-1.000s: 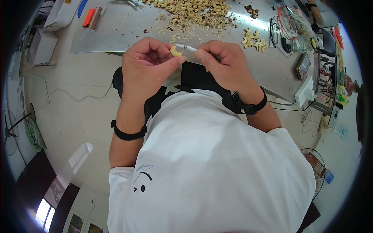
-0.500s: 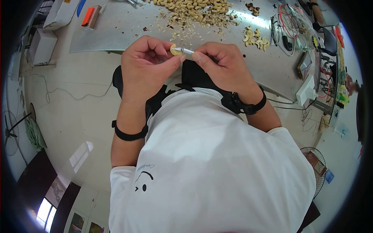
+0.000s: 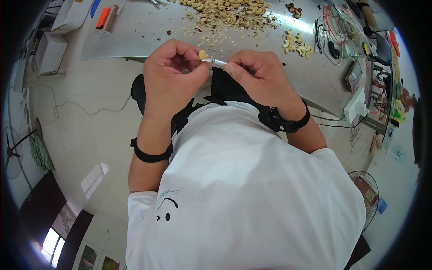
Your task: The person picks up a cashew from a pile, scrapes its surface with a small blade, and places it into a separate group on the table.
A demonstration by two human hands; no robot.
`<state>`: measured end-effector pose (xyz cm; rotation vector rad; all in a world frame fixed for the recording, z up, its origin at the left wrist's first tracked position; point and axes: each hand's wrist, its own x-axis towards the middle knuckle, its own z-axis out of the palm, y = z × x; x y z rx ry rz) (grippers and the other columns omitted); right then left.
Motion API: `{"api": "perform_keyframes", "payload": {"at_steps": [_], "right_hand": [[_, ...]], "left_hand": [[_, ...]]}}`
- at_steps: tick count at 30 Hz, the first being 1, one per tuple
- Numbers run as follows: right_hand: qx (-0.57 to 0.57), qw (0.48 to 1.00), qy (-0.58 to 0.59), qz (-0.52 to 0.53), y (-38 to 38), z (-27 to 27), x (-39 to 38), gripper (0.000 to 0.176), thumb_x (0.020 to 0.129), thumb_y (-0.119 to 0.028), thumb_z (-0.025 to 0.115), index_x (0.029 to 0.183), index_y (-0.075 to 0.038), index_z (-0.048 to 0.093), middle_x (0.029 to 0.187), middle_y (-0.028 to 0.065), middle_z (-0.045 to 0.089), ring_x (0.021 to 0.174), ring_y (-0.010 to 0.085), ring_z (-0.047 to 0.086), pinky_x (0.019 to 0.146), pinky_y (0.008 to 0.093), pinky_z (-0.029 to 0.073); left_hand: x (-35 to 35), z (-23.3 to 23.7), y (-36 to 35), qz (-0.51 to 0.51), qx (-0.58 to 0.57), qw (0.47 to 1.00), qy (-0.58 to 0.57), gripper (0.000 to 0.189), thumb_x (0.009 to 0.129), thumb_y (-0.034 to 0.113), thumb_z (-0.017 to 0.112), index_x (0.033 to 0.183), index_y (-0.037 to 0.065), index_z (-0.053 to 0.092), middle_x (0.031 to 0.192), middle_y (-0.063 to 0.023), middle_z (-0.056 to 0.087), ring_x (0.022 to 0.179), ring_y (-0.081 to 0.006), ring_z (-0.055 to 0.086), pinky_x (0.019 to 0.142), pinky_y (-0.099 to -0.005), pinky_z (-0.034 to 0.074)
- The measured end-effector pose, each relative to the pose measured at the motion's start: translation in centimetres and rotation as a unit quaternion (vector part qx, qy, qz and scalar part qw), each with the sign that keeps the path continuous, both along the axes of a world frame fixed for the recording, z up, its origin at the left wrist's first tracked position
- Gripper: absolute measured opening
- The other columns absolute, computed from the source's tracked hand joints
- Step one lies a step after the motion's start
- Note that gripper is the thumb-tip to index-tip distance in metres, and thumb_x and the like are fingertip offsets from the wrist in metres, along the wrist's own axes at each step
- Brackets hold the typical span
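Note:
My left hand (image 3: 170, 74) pinches a pale cashew (image 3: 202, 55) between thumb and fingers at the table's near edge. Part of the nut is hidden by the fingertips. My right hand (image 3: 261, 74) is closed around a slim silver craft knife (image 3: 219, 62). Its blade tip points left and lies against or right beside the cashew; actual contact cannot be made out. Beyond my hands, a heap of cashews (image 3: 231, 6) lies on the metal table (image 3: 139, 40), with shavings and crumbs (image 3: 220, 30) on its near side.
A smaller group of cashews (image 3: 297, 46) lies to the right, below some dark brown pieces (image 3: 293, 11). Tangled cables (image 3: 333, 29) and a white power strip (image 3: 355, 104) are farther right. An orange-topped box (image 3: 104, 19) sits at the left.
The cashew has been turned in my left fingers and shows less of its side. The knife tip has shifted slightly down along it. Both hands stay nearly in place.

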<state>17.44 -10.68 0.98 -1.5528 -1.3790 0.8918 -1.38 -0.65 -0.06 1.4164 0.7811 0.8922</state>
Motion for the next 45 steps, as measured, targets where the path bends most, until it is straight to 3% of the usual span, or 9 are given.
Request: {"api": "perform_keyframes", "payload": {"at_steps": [6, 12, 22, 30, 39, 42, 45], "right_hand": [[-0.007, 1.000, -0.004, -0.004, 0.1, 0.1, 0.2, 0.017, 0.096, -0.016, 0.071, 0.090, 0.000, 0.072, 0.062, 0.0039, 0.055, 0.056, 0.0107, 0.044, 0.051, 0.0299, 0.037], [-0.024, 0.997, 0.071, -0.013, 0.4, -0.4, 0.2, 0.019, 0.099, -0.017, 0.070, 0.091, 0.001, 0.073, 0.063, -0.0016, 0.054, 0.059, 0.0067, 0.044, 0.052, 0.0281, 0.036], [-0.025, 0.997, 0.067, 0.008, 0.8, 0.0, 0.3, 0.018, 0.099, -0.017, 0.070, 0.092, 0.000, 0.072, 0.067, -0.0006, 0.057, 0.061, 0.0073, 0.046, 0.054, 0.0281, 0.038], [-0.046, 0.996, 0.069, 0.015, 0.9, 0.7, -0.1, 0.018, 0.098, -0.017, 0.070, 0.092, 0.001, 0.071, 0.068, 0.0014, 0.059, 0.061, 0.0079, 0.048, 0.055, 0.0281, 0.040], [0.025, 0.999, -0.025, -0.020, 1.0, -0.3, -0.8, 0.017, 0.096, -0.017, 0.072, 0.090, -0.001, 0.073, 0.061, 0.0060, 0.059, 0.051, 0.0145, 0.049, 0.050, 0.0312, 0.040], [0.047, 0.996, -0.060, -0.040, 1.2, -0.7, -0.9, 0.012, 0.099, -0.011, 0.069, 0.094, 0.000, 0.070, 0.070, 0.0003, 0.060, 0.062, 0.0074, 0.048, 0.056, 0.0261, 0.040], [0.012, 0.999, -0.013, -0.045, 1.2, -0.5, -0.6, 0.012, 0.099, -0.011, 0.068, 0.095, 0.001, 0.070, 0.070, 0.0007, 0.060, 0.063, 0.0077, 0.049, 0.057, 0.0262, 0.041]], "left_hand": [[-0.1, 0.6, 0.1, -0.011, -0.031, 0.999, -0.010, 0.021, 0.081, -0.005, 0.081, 0.091, 0.002, 0.063, 0.086, -0.0003, 0.067, 0.075, -0.0043, 0.061, 0.068, -0.0193, 0.051], [-0.3, 0.2, 0.3, -0.034, -0.066, 0.995, -0.067, 0.025, 0.083, -0.005, 0.081, 0.103, -0.001, 0.067, 0.090, -0.0040, 0.070, 0.080, -0.0069, 0.066, 0.073, -0.0207, 0.056], [-1.3, -0.8, 1.2, -0.060, -0.138, 0.985, -0.079, 0.034, 0.083, -0.006, 0.080, 0.115, -0.003, 0.071, 0.094, -0.0064, 0.073, 0.081, -0.0091, 0.069, 0.075, -0.0224, 0.059], [-1.2, -0.5, 1.2, -0.068, -0.196, 0.974, -0.094, 0.032, 0.083, -0.006, 0.080, 0.113, -0.004, 0.070, 0.094, -0.0093, 0.075, 0.078, -0.0107, 0.071, 0.071, -0.0237, 0.060], [-1.2, -0.6, 1.2, -0.057, -0.255, 0.958, -0.118, 0.028, 0.083, -0.007, 0.079, 0.109, -0.005, 0.069, 0.093, -0.0104, 0.075, 0.076, -0.0120, 0.071, 0.070, -0.0244, 0.061], [-1.3, -0.5, 1.0, -0.060, -0.251, 0.961, -0.102, 0.027, 0.083, -0.007, 0.079, 0.109, -0.005, 0.069, 0.093, -0.0107, 0.075, 0.077, -0.0121, 0.071, 0.070, -0.0244, 0.060], [-1.4, -1.0, 0.8, -0.068, -0.233, 0.964, -0.106, 0.027, 0.086, -0.008, 0.076, 0.112, -0.005, 0.068, 0.094, -0.0111, 0.075, 0.078, -0.0132, 0.072, 0.070, -0.0243, 0.061]]}}
